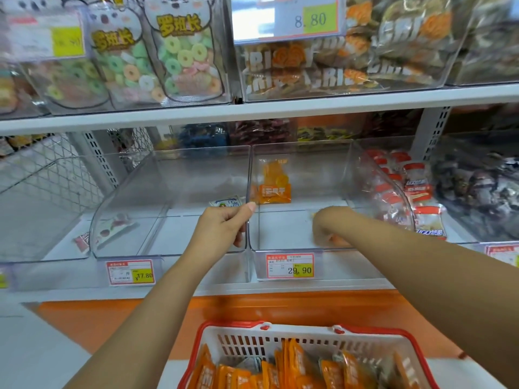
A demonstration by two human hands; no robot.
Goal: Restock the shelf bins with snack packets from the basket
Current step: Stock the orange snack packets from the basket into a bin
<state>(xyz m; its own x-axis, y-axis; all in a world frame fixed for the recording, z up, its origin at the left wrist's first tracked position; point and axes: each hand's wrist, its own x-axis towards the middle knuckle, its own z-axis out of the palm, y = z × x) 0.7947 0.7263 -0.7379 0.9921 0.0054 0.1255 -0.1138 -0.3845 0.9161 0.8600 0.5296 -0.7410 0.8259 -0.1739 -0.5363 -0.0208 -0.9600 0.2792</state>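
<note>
A clear plastic shelf bin (297,249) with a 29.90 price tag stands on the middle shelf. One orange snack packet (273,182) leans against its back wall. My left hand (224,224) grips the bin's left side wall, thumb on the top edge. My right hand (330,227) reaches down inside the bin, fingers curled on an orange packet (338,240) at the bin floor; the grasp is partly hidden by my wrist. A red and white basket (233,341) with several orange packets (297,366) stands below, in front of the shelf.
To the left, another clear bin (134,242) with a 17.80 tag holds a couple of white packets. On the right, a bin of red and white packets (415,197). The upper shelf (252,110) overhangs with full bins of ring sweets and crisps.
</note>
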